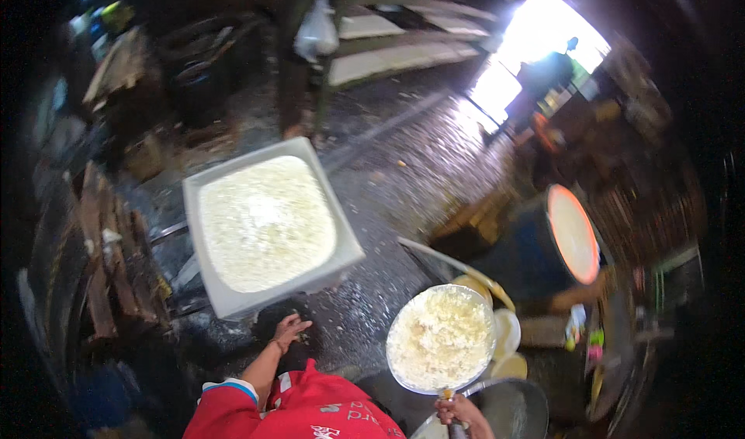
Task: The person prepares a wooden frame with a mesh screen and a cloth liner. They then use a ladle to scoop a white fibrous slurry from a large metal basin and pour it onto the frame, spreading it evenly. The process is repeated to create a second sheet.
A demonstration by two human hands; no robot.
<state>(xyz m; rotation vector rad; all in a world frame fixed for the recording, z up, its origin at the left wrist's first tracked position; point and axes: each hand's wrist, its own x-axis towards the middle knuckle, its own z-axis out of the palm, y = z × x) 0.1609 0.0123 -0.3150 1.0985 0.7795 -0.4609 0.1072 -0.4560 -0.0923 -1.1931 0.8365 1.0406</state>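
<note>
My right hand [462, 412] is closed around the handle of a large round scoop [390, 361]. Heaped in its bowl is a white, crumbly food [442, 334] whose kind I cannot make out. The scoop hangs beside and partly over a wide dark pan [518, 409] at the lower right. My left hand [289, 330] is empty with its fingers apart, just short of the near edge of a square grey-white tub [349, 254]. A pale, grainy mass [268, 222] fills this tub, brightest in the middle.
A blue barrel [524, 245] with an orange-lit rim stands at the right, near pale round discs [508, 332]. Split firewood [112, 260] is stacked at the left. A wooden post [295, 58] and pale slatted shelves [403, 58] rise beyond the tub. One person [547, 74] is by the bright doorway.
</note>
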